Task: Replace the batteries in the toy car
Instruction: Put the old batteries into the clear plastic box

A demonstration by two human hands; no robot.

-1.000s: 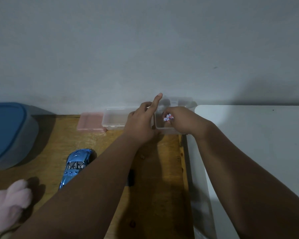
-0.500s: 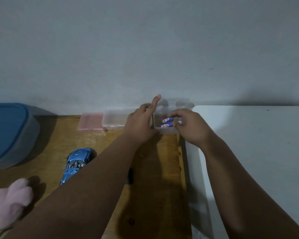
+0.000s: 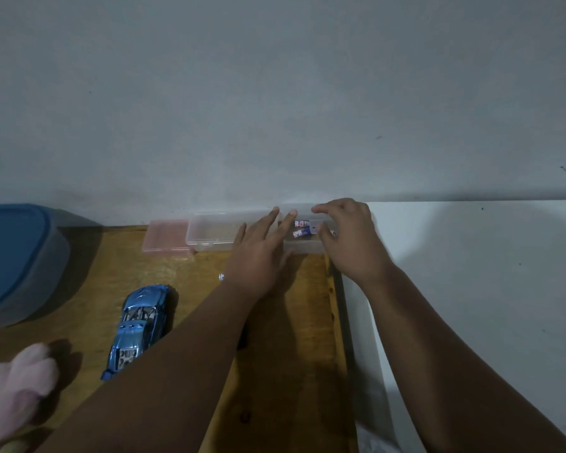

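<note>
toy car: blue, lies on the bench left of the left forearm, nearer the person than both hands. Neither hand touches it.
batteries: two seen, lying in the small clear box between the two hands' fingertips.
progress: probably mid-task. The batteries are in the box, none in a hand, and none visibly at the car. Can't tell if these are old or new cells, or whether the car's battery cover is off. Car work looks left to do.
left hand: fingers straight and spread, tips at the box's left end, grips nothing.
right hand: fingers loosely arched over the box's right end, nothing plainly pinched.
left of left hand: long clear box, then pink box.
far left: blue-lidded tub, pink plush.
right of right hand: white surface.
</note>
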